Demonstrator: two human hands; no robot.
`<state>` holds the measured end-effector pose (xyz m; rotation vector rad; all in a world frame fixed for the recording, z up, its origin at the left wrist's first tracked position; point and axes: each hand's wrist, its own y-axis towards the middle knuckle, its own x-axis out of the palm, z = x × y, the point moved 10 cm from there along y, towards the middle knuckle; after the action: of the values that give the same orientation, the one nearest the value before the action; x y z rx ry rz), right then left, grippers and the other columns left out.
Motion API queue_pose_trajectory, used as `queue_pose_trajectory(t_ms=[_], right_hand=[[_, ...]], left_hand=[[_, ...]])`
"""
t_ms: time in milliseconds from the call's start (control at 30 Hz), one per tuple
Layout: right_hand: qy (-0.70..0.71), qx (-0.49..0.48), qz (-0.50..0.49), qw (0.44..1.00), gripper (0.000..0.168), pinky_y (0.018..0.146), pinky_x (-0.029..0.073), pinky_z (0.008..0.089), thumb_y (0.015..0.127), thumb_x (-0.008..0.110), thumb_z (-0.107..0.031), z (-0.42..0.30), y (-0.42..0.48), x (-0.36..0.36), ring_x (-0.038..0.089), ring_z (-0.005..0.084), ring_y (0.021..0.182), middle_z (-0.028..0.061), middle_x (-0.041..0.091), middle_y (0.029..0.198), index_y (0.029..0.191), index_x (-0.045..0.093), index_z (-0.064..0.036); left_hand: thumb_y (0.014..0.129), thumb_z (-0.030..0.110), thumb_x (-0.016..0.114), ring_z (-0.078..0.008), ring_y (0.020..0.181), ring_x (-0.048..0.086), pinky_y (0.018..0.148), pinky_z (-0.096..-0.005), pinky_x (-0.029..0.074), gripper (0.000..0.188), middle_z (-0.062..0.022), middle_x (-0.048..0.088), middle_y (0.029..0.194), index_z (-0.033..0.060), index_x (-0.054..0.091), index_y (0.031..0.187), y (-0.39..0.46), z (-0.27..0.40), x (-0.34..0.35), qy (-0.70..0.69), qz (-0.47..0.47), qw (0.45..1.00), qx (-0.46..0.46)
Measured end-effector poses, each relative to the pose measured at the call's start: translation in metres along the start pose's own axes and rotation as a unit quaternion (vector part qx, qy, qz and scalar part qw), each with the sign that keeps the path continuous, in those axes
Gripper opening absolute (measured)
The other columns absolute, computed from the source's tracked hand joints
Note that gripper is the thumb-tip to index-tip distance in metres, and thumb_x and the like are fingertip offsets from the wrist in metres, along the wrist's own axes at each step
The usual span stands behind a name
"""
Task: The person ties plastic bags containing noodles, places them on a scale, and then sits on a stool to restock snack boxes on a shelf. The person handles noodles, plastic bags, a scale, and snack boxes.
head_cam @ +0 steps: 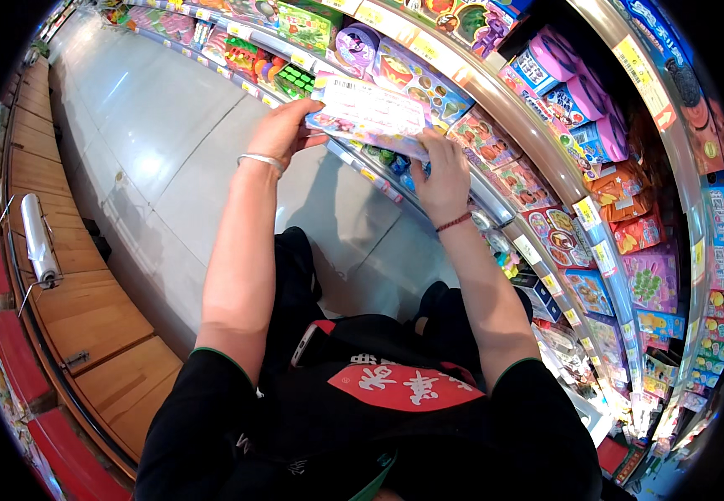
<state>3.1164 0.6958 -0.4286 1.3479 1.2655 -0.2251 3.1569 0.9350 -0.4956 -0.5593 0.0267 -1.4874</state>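
Between my two hands is a flat, colourful printed box, its upturned face bearing a barcode and writing and washed out by glare. My left hand grips its left end, thumb on top and fingers beneath. At the right end, my right hand holds the near corner. The box is held out in front of the shelves. Just beyond it sit a round purple tin-like container and a blue boxed toy set. Green packaged items show to the left of the box.
Store shelves with price-tag rails curve along the front and right. Pink-lidded containers and orange bags fill the right shelf. On the left, a wooden counter carries a plastic-bag roll. Grey floor tiles lie between.
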Motion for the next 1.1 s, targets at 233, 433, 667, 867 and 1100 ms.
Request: queue_pose_trajectory(t_ms=[233,433,667,867,1100], right_hand=[[-0.012,0.117,-0.009,0.993,0.034,0.084,0.046,0.0423,0.082,0.067,-0.026,0.05,0.026,-0.011,0.059,0.0314,0.097,0.0119,0.064,0.106,0.112,0.06,-0.011],[-0.059,0.145,-0.059,0.986,0.037,0.082,0.047,0.045,0.086,0.062,-0.029,0.057,0.052,-0.015,0.06,0.0353,0.097,0.0175,0.064,0.103,0.115,0.054,-0.006],[-0.141,0.107,-0.084,0.981,0.033,0.082,0.047,0.0444,0.088,0.058,-0.027,0.044,0.069,0.0,0.06,0.0349,0.096,0.0173,0.063,0.103,0.112,0.052,-0.005],[-0.167,0.069,-0.097,0.979,0.027,0.079,0.048,0.0448,0.088,0.057,-0.025,0.033,0.075,0.006,0.061,0.034,0.092,0.0177,0.063,0.099,0.106,0.052,-0.006],[-0.194,0.092,-0.135,0.967,0.03,0.067,0.05,0.0463,0.091,0.055,-0.026,0.062,0.075,0.019,0.064,0.0356,0.076,0.0177,0.065,0.086,0.115,0.053,-0.009]], left_hand=[[0.093,0.058,0.041,-0.0257,0.093,0.067,0.071,-0.0307,0.056,0.072,-0.0184,0.062,0.118,-0.001,0.037,0.134,0.029,0.003,0.037,-0.091,-0.071,0.991,0.061],[0.099,0.038,0.037,-0.0221,0.085,0.068,0.068,-0.0299,0.055,0.045,-0.0155,0.067,0.103,0.0009,0.05,0.121,0.036,0.024,-0.028,-0.207,0.091,0.968,0.11],[0.099,0.034,0.038,-0.0192,0.083,0.066,0.072,-0.0313,0.053,0.038,-0.0122,0.068,0.1,0.0039,0.056,0.115,0.031,0.019,-0.035,-0.205,0.1,0.97,0.09],[0.099,0.031,0.041,-0.0169,0.085,0.065,0.074,-0.0307,0.053,0.034,-0.0096,0.068,0.099,0.005,0.056,0.115,0.024,0.026,-0.049,-0.213,0.11,0.966,0.098],[0.097,0.031,0.046,-0.016,0.084,0.065,0.073,-0.0299,0.052,0.031,-0.0075,0.068,0.097,0.0066,0.056,0.113,0.025,0.023,-0.045,-0.209,0.101,0.968,0.091]])
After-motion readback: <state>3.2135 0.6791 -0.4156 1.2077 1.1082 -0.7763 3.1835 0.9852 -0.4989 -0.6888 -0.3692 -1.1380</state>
